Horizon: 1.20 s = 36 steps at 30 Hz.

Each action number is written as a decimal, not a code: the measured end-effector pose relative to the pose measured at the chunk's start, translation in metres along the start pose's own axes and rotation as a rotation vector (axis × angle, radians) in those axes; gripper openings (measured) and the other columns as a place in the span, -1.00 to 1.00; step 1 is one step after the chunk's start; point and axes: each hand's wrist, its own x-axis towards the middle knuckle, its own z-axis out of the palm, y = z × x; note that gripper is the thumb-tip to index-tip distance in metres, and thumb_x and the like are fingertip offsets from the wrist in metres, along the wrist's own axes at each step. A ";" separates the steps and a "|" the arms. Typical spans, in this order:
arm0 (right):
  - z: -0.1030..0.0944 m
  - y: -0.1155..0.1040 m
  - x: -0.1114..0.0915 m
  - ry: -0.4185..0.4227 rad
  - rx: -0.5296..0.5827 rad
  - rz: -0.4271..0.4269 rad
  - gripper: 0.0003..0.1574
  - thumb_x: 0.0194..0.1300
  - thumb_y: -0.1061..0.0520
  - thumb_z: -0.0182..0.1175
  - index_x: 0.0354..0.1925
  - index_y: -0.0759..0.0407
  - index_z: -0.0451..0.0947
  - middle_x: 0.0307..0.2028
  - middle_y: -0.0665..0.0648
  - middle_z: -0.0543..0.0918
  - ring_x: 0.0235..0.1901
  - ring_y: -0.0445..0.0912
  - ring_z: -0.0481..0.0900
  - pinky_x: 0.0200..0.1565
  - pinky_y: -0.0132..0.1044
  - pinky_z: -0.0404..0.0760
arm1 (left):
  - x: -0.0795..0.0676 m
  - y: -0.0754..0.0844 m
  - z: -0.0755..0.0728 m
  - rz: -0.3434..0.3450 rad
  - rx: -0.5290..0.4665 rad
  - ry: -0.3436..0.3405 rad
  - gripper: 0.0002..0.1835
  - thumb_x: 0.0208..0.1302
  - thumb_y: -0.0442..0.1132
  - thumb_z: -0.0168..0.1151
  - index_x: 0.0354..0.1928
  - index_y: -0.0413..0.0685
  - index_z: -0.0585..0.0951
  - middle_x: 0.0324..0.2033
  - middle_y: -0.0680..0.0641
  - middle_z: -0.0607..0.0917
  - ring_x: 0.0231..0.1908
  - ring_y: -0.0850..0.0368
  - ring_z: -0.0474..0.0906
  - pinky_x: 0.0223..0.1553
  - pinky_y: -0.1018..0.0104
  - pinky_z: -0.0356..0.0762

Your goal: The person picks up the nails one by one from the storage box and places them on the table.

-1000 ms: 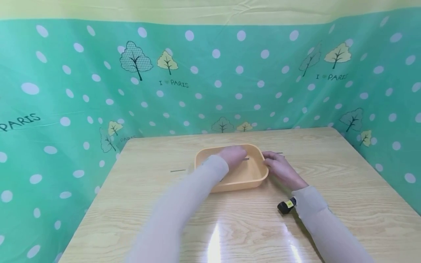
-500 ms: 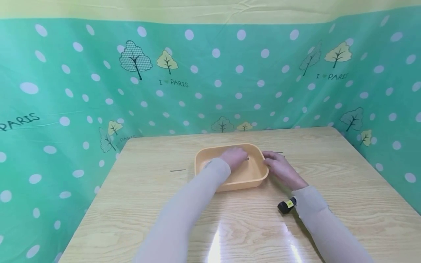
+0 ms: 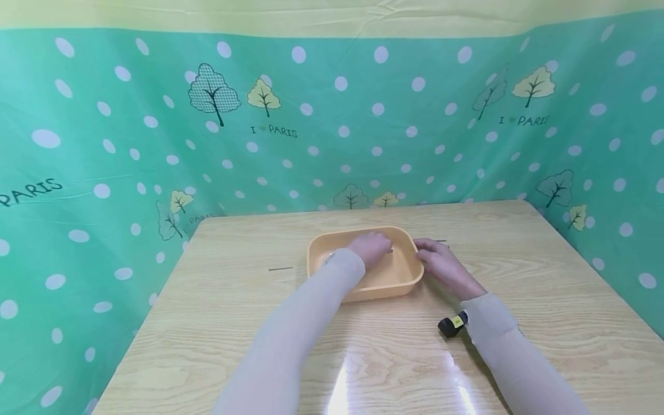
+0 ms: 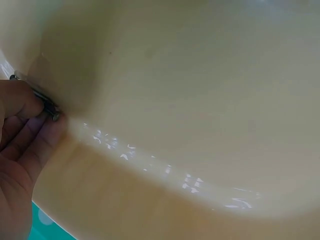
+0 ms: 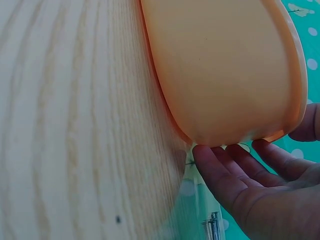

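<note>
My left hand reaches into an orange plastic bin. In the left wrist view, its thumb and fingers pinch slim metal nails low against the bin's inner wall. How many are held cannot be told. A metal tip shows just past the fingers in the head view. My right hand rests against the outside of the bin's right end, and in the right wrist view its fingers touch the end wall, fairly straight.
One nail lies on the wooden table left of the bin. Another thin nail lies behind my right hand. Several nails show near that hand in the right wrist view. A polka-dot curtain surrounds the table.
My left hand has shifted slightly right within the bin, and less of the metal shows beyond its fingers. My right hand and the bin keep their places.
</note>
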 end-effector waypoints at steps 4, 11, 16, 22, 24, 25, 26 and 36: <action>0.000 -0.001 0.000 -0.002 0.003 0.000 -0.34 0.40 0.18 -0.14 0.41 0.29 0.09 0.37 0.31 0.20 0.27 0.17 0.32 0.24 -0.01 0.38 | -0.001 0.000 -0.001 -0.003 0.007 0.001 -0.78 0.36 -0.06 0.10 -0.09 0.13 0.66 -0.11 0.09 0.69 -0.11 0.20 0.59 0.02 0.40 0.52; 0.000 0.000 -0.001 0.000 0.010 -0.006 -0.34 0.39 0.18 -0.13 0.41 0.30 0.09 0.36 0.32 0.21 0.25 0.17 0.34 0.23 -0.01 0.40 | -0.001 -0.001 -0.005 0.007 0.004 0.008 -0.86 0.37 -0.15 0.12 -0.16 0.10 0.65 -0.20 0.08 0.68 -0.21 0.21 0.58 -0.08 0.41 0.55; 0.000 0.000 -0.002 -0.005 0.024 -0.012 -0.33 0.39 0.18 -0.13 0.41 0.33 0.08 0.35 0.33 0.21 0.23 0.17 0.36 0.20 -0.04 0.44 | -0.006 -0.002 -0.013 -0.002 -0.013 0.006 -0.88 0.36 -0.26 0.10 -0.21 0.08 0.61 -0.23 0.09 0.66 -0.25 0.22 0.56 -0.14 0.42 0.54; 0.001 -0.002 -0.002 -0.012 0.034 -0.016 -0.33 0.39 0.19 -0.13 0.41 0.33 0.07 0.36 0.33 0.21 0.23 0.18 0.35 0.20 -0.04 0.44 | -0.014 -0.006 -0.023 -0.009 -0.059 -0.011 -0.84 0.38 -0.28 0.07 -0.11 0.04 0.60 -0.20 0.08 0.64 -0.20 0.19 0.54 -0.08 0.38 0.52; 0.001 -0.002 -0.002 -0.011 0.031 -0.017 -0.33 0.38 0.20 -0.13 0.41 0.34 0.07 0.36 0.34 0.20 0.24 0.18 0.35 0.20 -0.04 0.44 | -0.017 -0.010 -0.026 -0.001 -0.101 -0.013 -0.84 0.35 -0.31 0.08 -0.12 0.02 0.60 -0.24 0.09 0.62 -0.23 0.19 0.52 -0.13 0.38 0.51; 0.001 -0.002 -0.001 -0.010 0.029 -0.014 -0.33 0.38 0.19 -0.13 0.41 0.33 0.08 0.36 0.33 0.20 0.24 0.18 0.35 0.19 -0.04 0.45 | -0.018 -0.013 -0.028 0.007 -0.106 -0.012 -0.84 0.33 -0.33 0.09 -0.13 0.02 0.59 -0.26 0.10 0.60 -0.26 0.20 0.50 -0.17 0.39 0.50; 0.001 -0.002 -0.001 -0.007 0.026 -0.013 -0.33 0.38 0.19 -0.13 0.41 0.33 0.08 0.36 0.33 0.20 0.24 0.18 0.35 0.19 -0.04 0.45 | -0.020 -0.014 -0.030 0.016 -0.111 -0.012 -0.83 0.31 -0.35 0.10 -0.13 0.02 0.59 -0.28 0.11 0.58 -0.28 0.20 0.49 -0.20 0.40 0.49; 0.000 -0.002 -0.002 -0.003 0.024 -0.016 -0.33 0.38 0.19 -0.13 0.40 0.35 0.08 0.36 0.35 0.19 0.24 0.19 0.35 0.20 -0.03 0.43 | -0.044 -0.017 -0.065 0.018 -0.155 -0.037 -0.66 0.15 -0.49 0.22 -0.07 0.03 0.61 -0.17 0.04 0.66 -0.21 0.20 0.52 -0.08 0.39 0.52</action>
